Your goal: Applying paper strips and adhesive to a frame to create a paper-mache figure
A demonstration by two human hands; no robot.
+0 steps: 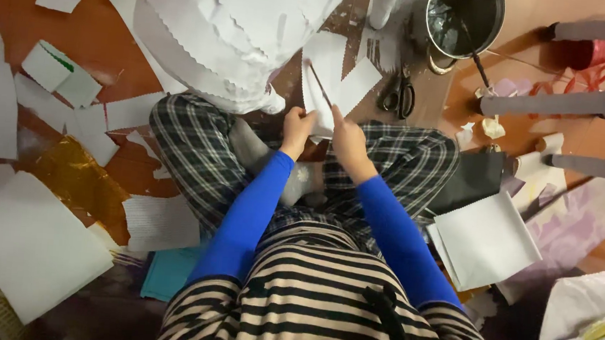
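White paper sheet (327, 69), thin stick (319, 86)

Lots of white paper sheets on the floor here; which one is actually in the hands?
The white sheet straight ahead above the knees: both the left hand and right hand grip its lower edge. The rest lie loose on the floor.

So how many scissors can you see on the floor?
1. The scissors lie on the floor just beyond the right hand, beside the metal pot. More could be hidden under the loose white paper sheets.
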